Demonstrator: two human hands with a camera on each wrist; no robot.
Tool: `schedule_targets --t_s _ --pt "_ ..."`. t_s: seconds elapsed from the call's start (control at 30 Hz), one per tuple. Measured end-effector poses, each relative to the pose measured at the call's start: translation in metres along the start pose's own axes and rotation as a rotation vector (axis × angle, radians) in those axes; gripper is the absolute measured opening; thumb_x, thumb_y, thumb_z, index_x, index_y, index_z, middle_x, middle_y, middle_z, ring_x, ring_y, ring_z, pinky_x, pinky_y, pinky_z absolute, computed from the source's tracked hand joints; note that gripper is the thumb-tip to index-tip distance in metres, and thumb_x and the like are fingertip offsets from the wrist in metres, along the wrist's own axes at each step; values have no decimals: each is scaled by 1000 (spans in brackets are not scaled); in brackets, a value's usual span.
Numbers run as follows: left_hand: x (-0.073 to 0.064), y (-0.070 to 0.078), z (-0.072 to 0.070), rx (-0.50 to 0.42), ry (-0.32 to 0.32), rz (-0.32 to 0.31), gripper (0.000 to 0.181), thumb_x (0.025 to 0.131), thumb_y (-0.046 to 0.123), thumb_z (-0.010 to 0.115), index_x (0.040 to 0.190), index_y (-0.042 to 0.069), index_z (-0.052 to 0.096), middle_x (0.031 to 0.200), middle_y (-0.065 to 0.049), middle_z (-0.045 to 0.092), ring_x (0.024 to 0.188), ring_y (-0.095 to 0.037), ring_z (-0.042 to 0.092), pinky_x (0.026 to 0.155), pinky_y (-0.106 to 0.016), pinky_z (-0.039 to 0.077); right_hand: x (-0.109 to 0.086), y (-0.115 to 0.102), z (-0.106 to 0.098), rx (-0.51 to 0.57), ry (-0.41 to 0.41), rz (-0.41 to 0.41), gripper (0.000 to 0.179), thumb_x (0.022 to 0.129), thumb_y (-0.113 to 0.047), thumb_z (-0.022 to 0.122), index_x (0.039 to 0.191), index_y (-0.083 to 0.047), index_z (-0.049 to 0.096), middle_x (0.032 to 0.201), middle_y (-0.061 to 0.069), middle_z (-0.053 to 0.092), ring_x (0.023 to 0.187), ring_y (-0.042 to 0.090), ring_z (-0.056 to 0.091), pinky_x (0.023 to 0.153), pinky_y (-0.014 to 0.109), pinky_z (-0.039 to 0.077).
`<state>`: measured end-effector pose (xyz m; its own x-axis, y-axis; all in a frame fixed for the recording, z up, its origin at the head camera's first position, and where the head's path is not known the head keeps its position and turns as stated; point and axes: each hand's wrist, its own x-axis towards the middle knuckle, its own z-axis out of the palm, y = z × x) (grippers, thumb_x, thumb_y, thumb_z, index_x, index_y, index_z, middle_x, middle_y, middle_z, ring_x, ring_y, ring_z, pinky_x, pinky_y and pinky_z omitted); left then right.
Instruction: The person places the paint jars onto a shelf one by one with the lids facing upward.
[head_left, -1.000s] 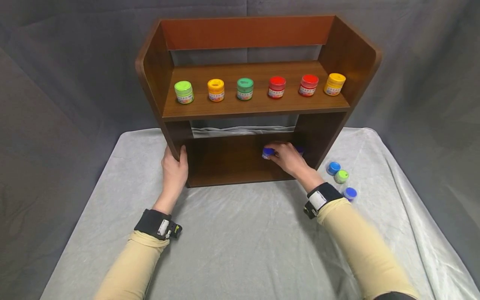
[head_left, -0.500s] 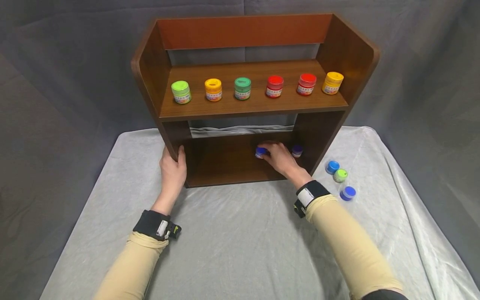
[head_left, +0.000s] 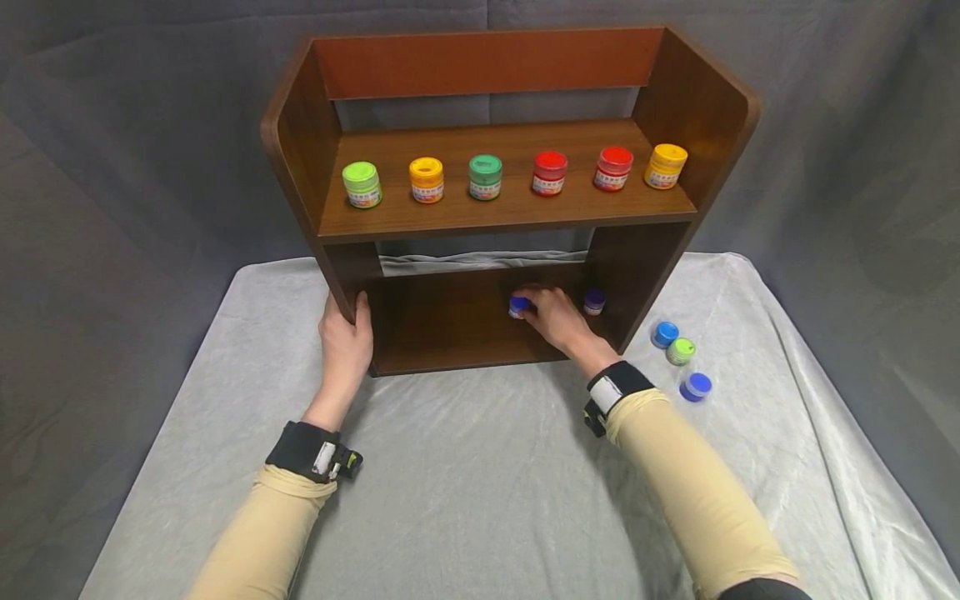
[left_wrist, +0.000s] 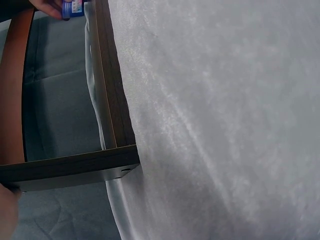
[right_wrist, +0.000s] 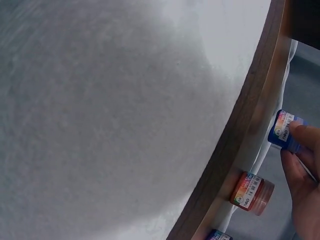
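A small wooden shelf unit [head_left: 420,218] stands on the cloth-covered table. My left hand [head_left: 347,342] grips the lower front of its left side panel, thumb on the inner face. In the lower compartment, my right hand [head_left: 558,321] pinches a blue paint jar [head_left: 517,307] by its lid between thumb and fingers. The right wrist view shows this blue jar's label [right_wrist: 284,125] facing the camera, close over the bottom board [right_wrist: 235,150]. A red paint jar [right_wrist: 252,193] stands beside it, hidden behind my hand in the head view. A purple-lidded jar [head_left: 594,302] stands near the right panel.
Along the upper board stand a light green jar [head_left: 362,184], an orange jar [head_left: 427,180], a dark green jar [head_left: 485,177], two red jars and a yellow jar [head_left: 665,166]. Right of the unit, a blue jar [head_left: 665,334], a green-lidded jar [head_left: 681,351] and another blue-lidded jar [head_left: 696,387] sit on the cloth.
My right hand has moved a little left with the blue jar, bringing the purple-lidded jar into fuller view. In the last half second it has barely shifted. The left hand keeps its grip.
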<state>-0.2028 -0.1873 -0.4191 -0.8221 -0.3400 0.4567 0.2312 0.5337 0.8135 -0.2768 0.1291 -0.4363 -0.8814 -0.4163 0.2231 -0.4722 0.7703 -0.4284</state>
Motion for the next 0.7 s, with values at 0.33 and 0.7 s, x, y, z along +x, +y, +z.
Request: schedule_targets --t_s 0.33,0.7 --pt "0 -1 1 -1 2 1 38 102 23 52 126 -7 54 118 -27 63 114 -42 61 97 -53 45 0 0 3 3 8 4 32 90 -11 73 120 -3 69 128 17 68 120 33 65 104 44 50" --pt "0 0 1 -4 1 2 39 102 22 52 126 -8 54 119 -28 63 114 -42 60 98 -53 45 0 2 5 0 -4 29 32 91 -11 72 121 -3 69 129 17 68 121 33 64 105 44 49"
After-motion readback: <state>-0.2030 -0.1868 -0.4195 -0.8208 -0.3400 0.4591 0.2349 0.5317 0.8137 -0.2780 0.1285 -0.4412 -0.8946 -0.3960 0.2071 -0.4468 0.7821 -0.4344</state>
